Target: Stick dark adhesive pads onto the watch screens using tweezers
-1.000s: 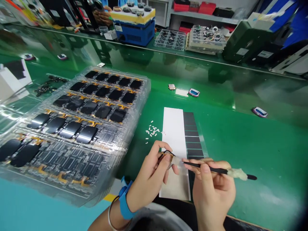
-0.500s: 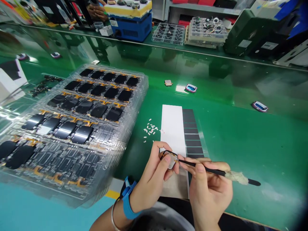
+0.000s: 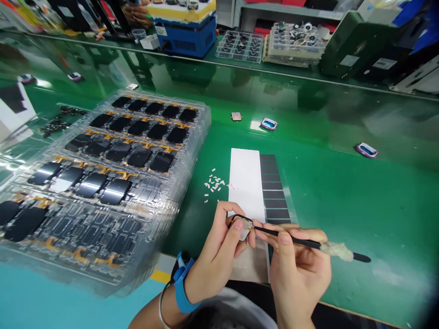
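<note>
Currently, small flat module (image 3: 244, 233) is above the lower part of the white sheet (image 3: 244, 176), pinched between left hand (image 3: 214, 258) thumb and fingers, pale face visible. Right hand (image 3: 300, 269) fingers are closed round a slim black tool (image 3: 305, 242), tip at module's right edge; exact contact too small to tell. This piece looks mid-work, not finished: it isn't set down. Dark strips (image 3: 274, 194) lie right of the sheet, loose white bits (image 3: 214, 184) left. Further left, clear tray (image 3: 151, 188) has black screens (image 3: 115, 191) in many slots, several nearer ones vacant; batch progress unclear.
</note>
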Demonstrator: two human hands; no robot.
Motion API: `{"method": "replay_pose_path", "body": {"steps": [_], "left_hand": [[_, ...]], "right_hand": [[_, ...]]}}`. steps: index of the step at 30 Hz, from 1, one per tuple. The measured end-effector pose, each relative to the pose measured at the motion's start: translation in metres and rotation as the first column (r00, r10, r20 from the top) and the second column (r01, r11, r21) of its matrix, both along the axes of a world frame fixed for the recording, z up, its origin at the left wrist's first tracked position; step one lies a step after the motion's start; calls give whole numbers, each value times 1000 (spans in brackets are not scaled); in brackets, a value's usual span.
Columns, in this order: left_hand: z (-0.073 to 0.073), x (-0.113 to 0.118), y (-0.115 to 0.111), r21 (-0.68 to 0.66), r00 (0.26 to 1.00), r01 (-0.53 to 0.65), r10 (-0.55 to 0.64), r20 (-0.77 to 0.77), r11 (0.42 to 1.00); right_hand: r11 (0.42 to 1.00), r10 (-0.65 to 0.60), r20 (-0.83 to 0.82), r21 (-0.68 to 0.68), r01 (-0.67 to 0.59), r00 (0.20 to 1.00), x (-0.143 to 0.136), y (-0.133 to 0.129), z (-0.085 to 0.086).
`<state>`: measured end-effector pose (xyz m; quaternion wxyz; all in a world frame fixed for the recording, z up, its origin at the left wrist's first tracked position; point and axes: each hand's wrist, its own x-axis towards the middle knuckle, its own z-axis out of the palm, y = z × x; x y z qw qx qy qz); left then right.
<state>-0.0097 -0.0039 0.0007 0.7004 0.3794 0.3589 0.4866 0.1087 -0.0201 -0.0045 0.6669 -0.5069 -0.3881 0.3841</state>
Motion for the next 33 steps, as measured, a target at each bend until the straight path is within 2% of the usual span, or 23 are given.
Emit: {"method": "replay_pose_path", "body": {"steps": [6, 11, 17, 20, 23, 25, 28, 30, 33], "left_hand": [[-4, 2, -2, 20, 1000, -27, 27, 6, 999], [-8, 2, -4, 36, 996, -59, 61, -67, 998], [-6, 1, -2, 26, 983, -63, 67, -174, 998], [-3, 0, -2, 13, 972, 8, -5, -236, 1000], [-2, 0, -4, 38, 949, 78, -63, -308, 996], [-3, 1, -5, 89, 924, 100, -60, -378, 991], [-3, 2, -8, 193, 846, 183, -54, -531, 964], [0, 4, -9, 254, 762, 282, -55, -645, 925], [5, 10, -10, 320, 635, 438, -37, -772, 840]], "right_hand": [[1000, 6, 37, 25, -7, 999, -1, 2, 0], [999, 34, -67, 27, -33, 997, 0, -1, -1], [1000, 2, -121, 19, 1, 993, 20, 3, 5], [997, -67, -50, 33, 69, 996, 37, 5, 7], [989, -144, 95, -15, 146, 985, 54, 4, 3], [988, -123, 192, -73, 139, 974, 66, 0, -2], [988, 2, 259, -153, 39, 966, 83, -6, -9], [981, 44, 267, -195, 9, 963, 91, -9, -12], [978, 24, 277, -207, 36, 961, 99, -12, -14]]}}
